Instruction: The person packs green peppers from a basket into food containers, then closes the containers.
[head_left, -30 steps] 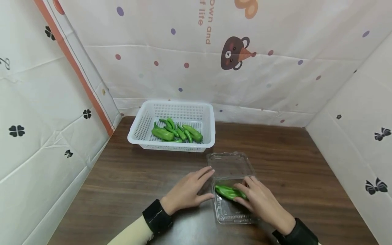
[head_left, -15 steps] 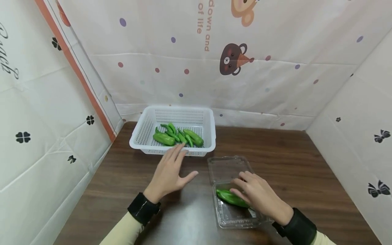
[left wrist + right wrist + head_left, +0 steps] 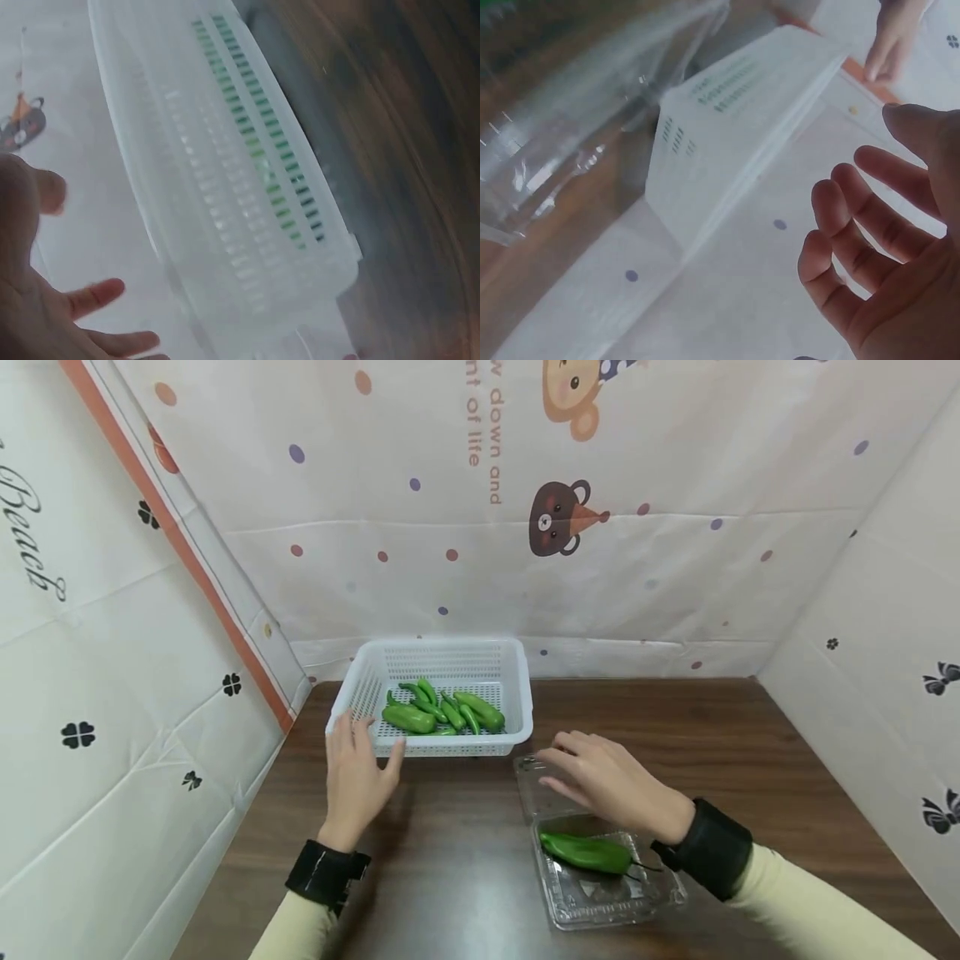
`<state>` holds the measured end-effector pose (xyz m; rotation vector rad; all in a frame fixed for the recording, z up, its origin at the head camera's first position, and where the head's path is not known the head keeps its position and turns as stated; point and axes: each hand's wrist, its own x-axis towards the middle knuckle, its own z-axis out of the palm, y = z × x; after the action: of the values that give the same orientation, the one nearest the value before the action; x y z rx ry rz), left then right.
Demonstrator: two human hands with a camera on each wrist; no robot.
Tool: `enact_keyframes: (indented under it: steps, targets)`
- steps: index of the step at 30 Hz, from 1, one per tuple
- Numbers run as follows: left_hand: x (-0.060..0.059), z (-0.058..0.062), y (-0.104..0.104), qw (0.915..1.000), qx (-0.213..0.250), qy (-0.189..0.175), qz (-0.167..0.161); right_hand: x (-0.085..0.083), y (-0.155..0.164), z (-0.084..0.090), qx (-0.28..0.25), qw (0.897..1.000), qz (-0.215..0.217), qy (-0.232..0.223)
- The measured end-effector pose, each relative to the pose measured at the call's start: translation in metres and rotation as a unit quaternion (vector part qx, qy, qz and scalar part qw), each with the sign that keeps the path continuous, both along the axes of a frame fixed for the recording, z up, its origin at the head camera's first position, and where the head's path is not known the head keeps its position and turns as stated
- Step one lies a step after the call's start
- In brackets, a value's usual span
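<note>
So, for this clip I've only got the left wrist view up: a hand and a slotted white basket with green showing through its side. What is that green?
Observer: Green peppers, several of them lying on the floor of the basket; the head view looks in from above and shows them plainly.
Reviewer: And what's out of my view, over on the right?
Observer: An open clear box under the right hand, with green pepper lying inside; whether that's one or two, I can't tell.
</note>
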<state>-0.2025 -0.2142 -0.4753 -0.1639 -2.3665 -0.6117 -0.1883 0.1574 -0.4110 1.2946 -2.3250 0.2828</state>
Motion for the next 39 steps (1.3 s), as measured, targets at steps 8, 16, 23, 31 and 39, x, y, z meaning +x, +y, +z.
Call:
enact_keyframes:
  steps: [8, 16, 23, 31, 39]
  targets:
    - [0.0, -0.006, -0.014, 0.9966, 0.025, -0.069, 0.038, -0.035, -0.026, 0.017, -0.012, 1.0, 0.015, -0.019]
    - [-0.009, -0.005, -0.023, 0.9943, 0.029, -0.094, 0.04, -0.064, -0.061, 0.039, 0.0, 0.999, 0.019, -0.029]
    - [-0.02, -0.004, -0.027, 0.9914, 0.025, -0.12, 0.045, -0.084, -0.091, 0.05, 0.032, 0.997, 0.002, -0.075]
    - [-0.026, -0.005, -0.032, 0.9885, 0.033, -0.139, 0.05, -0.111, -0.121, 0.051, 0.072, 0.989, -0.016, -0.13]
    - [-0.031, -0.009, -0.033, 0.9884, 0.036, -0.14, 0.048, -0.138, -0.143, 0.044, 0.094, 0.981, -0.034, -0.164]
